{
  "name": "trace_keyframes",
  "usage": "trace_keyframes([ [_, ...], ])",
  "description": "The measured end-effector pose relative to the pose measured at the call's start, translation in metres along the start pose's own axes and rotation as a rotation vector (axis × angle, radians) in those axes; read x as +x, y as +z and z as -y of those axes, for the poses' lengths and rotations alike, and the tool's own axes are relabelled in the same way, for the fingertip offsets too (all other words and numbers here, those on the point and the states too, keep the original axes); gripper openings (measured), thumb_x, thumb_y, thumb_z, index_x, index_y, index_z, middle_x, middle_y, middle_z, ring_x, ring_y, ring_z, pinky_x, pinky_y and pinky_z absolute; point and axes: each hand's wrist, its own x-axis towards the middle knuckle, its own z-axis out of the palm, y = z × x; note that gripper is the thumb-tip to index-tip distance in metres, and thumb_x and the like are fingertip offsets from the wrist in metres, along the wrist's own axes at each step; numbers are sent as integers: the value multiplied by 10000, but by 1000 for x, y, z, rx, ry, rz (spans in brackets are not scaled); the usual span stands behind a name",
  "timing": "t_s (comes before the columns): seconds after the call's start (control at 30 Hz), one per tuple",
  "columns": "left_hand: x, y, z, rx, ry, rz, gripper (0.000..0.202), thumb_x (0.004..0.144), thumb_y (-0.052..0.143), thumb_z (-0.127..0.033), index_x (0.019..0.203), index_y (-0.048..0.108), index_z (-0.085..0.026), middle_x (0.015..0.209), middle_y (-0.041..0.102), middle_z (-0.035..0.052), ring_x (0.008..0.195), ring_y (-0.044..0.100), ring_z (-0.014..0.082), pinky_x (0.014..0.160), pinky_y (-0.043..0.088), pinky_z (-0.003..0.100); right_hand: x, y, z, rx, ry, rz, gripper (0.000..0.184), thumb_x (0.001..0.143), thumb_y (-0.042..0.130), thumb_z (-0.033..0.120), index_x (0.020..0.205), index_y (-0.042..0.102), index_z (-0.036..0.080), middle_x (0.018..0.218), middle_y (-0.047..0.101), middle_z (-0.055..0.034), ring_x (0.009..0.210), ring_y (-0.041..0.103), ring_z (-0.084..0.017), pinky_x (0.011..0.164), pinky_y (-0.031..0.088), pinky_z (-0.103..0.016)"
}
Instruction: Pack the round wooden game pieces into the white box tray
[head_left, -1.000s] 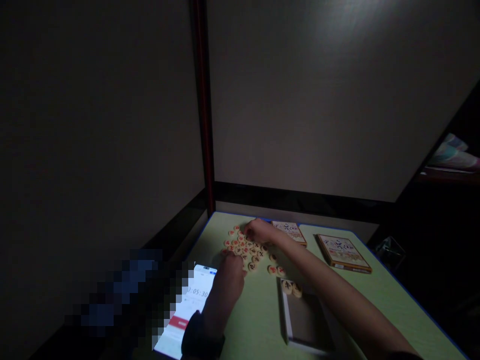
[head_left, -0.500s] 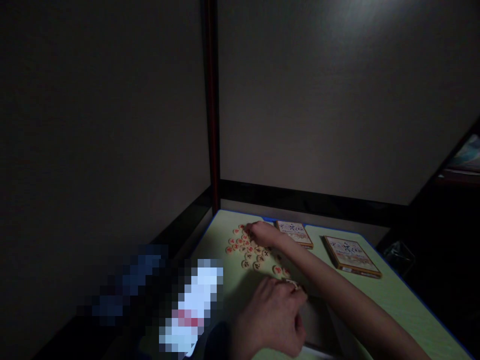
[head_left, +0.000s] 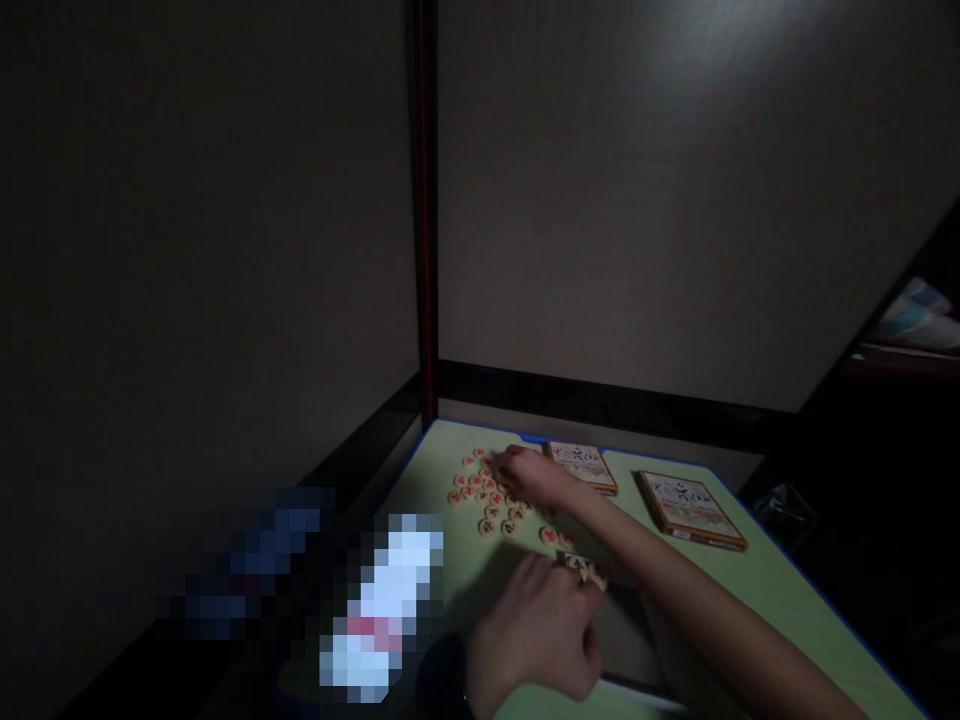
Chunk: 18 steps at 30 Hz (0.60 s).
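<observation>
Round Chinese chess pieces (head_left: 488, 527), with red and dark characters, lie loosely grouped on the pale green tabletop (head_left: 450, 440). My right hand (head_left: 529, 474) reaches across to the far side of the group. Its fingers are bent down onto the pieces, and what is under the fingertips is hidden. Nearer to me, my left hand (head_left: 540, 620) is curled over the left side of an open shallow box (head_left: 634, 640). Its fingertips are out of sight. A few pieces (head_left: 585, 568) show in the box's far end, just beyond the left knuckles.
Two flat boxes with printed lids, one at the back (head_left: 583, 466) and one to the right (head_left: 691, 508), lie on the table. Grey wall panels (head_left: 600, 200) rise behind and to the left. A pixelated bright patch (head_left: 382, 610) is beside the table's left edge.
The view has shifted slightly. Both hands stay over nearly the same spots, and slightly more of the pieces in the open box shows beyond my left hand.
</observation>
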Motion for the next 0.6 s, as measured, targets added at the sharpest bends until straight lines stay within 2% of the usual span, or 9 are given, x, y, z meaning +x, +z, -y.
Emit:
trace_keyframes([
  [0.1,0,1,-1,26,15,-14,247,732,575,-294,912,685,-165,857,697,106,823,616,256,810,483,407,-15,-9,3,97,-64,-28,172,837,544,114,927,686,147,935,653,-90,823,603,-165,746,417,-230],
  [0.2,-1,4,-2,63,99,-67,197,703,586,-315,791,676,-163,728,671,80,712,597,229,746,488,380,-34,-12,11,212,-161,-6,146,776,596,82,854,685,168,860,637,-41,785,577,-150,740,418,-227],
  [0.27,-1,8,-2,73,182,-164,163,674,592,-312,721,651,-167,650,634,55,652,576,206,698,486,354,-44,-9,19,265,-245,9,130,762,597,59,789,662,169,827,627,-21,790,568,-147,757,420,-231],
  [0.37,0,15,0,80,301,-378,111,622,585,-284,628,593,-173,564,564,28,573,534,175,636,477,324,-51,-1,27,283,-319,20,162,758,564,9,727,617,160,817,621,-17,806,557,-144,777,423,-234],
  [0.5,0,16,2,68,381,-651,56,573,547,-235,566,522,-186,514,502,7,522,501,148,598,477,299,-52,2,31,254,-312,-1,177,782,535,0,755,615,155,846,622,-32,800,548,-141,764,427,-233],
  [0.6,1,13,2,66,400,-734,43,561,527,-222,555,499,-190,498,484,0,496,483,137,577,477,289,-52,-2,33,222,-288,2,190,797,516,-1,752,620,152,849,632,-40,775,548,-139,730,424,-228],
])
